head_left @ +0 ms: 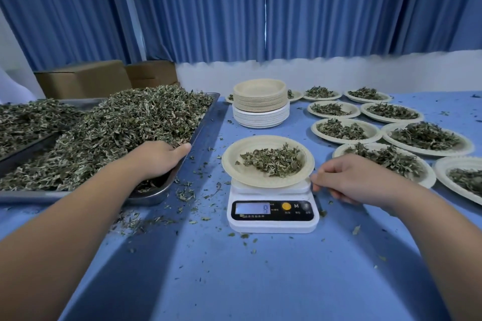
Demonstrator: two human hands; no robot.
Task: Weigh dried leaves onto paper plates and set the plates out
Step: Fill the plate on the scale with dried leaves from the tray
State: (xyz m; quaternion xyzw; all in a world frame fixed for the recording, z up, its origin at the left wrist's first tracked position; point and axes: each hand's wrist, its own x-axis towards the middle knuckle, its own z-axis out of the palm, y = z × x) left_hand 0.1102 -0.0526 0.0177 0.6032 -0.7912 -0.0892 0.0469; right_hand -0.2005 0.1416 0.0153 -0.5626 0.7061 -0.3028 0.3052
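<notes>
Far left, dried leaves (pixel 117 125) heap high in the metal tray (pixel 204 122); the left hand (pixel 156 157) digs into its near corner, fingers curled under, seemingly gripping a clump. Centre, a leaf-topped paper plate (pixel 230 161) sits on the scale (pixel 272 219). The right hand (pixel 349 177) hovers beside it, loosely curled, holding nothing; filled plates (pixel 375 133) crowd the surface (pixel 234 281) beyond.

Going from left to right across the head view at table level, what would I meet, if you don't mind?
metal tray of dried leaves → scale carrying a plate → right hand → filled plate at the right edge
</notes>
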